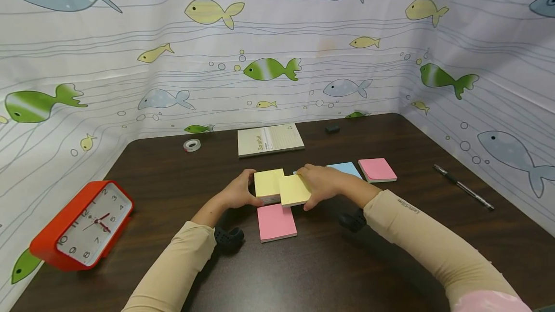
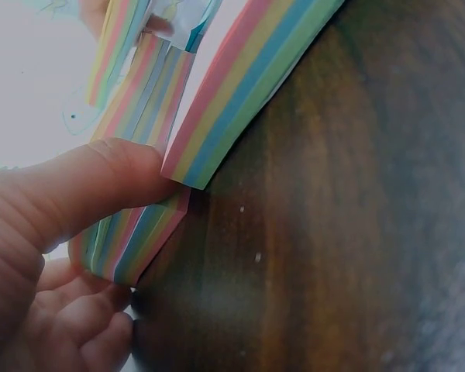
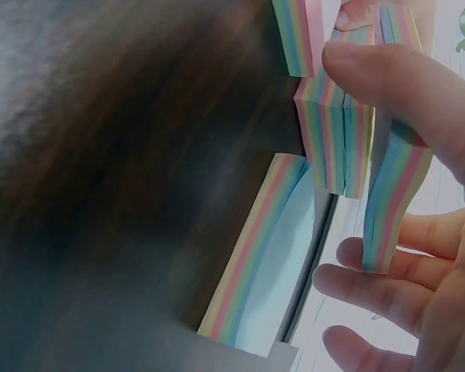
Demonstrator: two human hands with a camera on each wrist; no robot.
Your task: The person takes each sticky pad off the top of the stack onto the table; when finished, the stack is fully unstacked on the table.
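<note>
My left hand point(image 1: 236, 190) grips a small stack of sticky note pads point(image 1: 269, 183), yellow on top, with the thumb at its near side. Striped pink, yellow, blue and green edges of that stack point(image 2: 128, 244) show in the left wrist view. In my right hand point(image 1: 321, 182) is another yellow-topped sticky note pad point(image 1: 295, 189), held between thumb and fingers. The right wrist view has this pad point(image 3: 397, 205) raised beside the stack point(image 3: 333, 136). A pink pad point(image 1: 276, 223) lies just in front of the stack. Behind the right hand, a blue pad point(image 1: 345, 167) is partly hidden.
Another pink pad point(image 1: 377, 170) lies to the right, with a pen point(image 1: 464, 188) beyond it. A notebook point(image 1: 270, 140), a roll of tape point(image 1: 192, 145) and a small dark block point(image 1: 332, 129) are at the back. On the left stands a red clock point(image 1: 84, 225). Fish-print curtain point(image 1: 277, 95) surrounds the table.
</note>
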